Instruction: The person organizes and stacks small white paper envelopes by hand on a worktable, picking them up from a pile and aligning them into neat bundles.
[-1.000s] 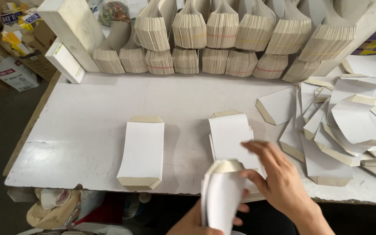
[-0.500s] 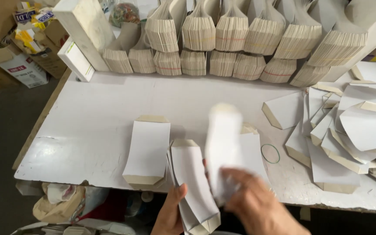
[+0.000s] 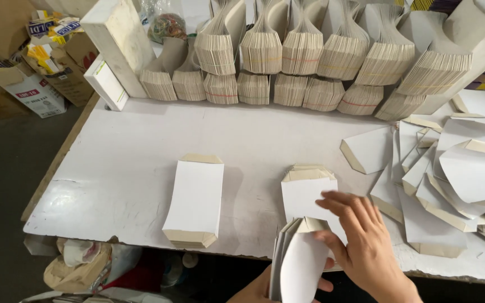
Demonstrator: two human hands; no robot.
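Note:
My left hand (image 3: 265, 287) grips a thin bundle of flat white paper bags (image 3: 297, 264) from below, standing on edge at the table's front edge. My right hand (image 3: 363, 242) rests against the bundle's right side, fingers spread over it and over a small stack of white bags (image 3: 305, 188) lying flat just behind. Another flat stack of white bags (image 3: 195, 199) lies to the left, apart from both hands.
A loose heap of white bags (image 3: 456, 174) covers the right of the white table (image 3: 130, 163). Banded bundles of bags (image 3: 310, 62) stand in rows along the back, with white boxes (image 3: 116, 50) at back left. Cardboard boxes (image 3: 23, 84) sit on the floor left.
The bag my right hand held lifted over the table is now down on the bundle. The bundle has turned upright in my left hand, and my right hand has closed onto its side.

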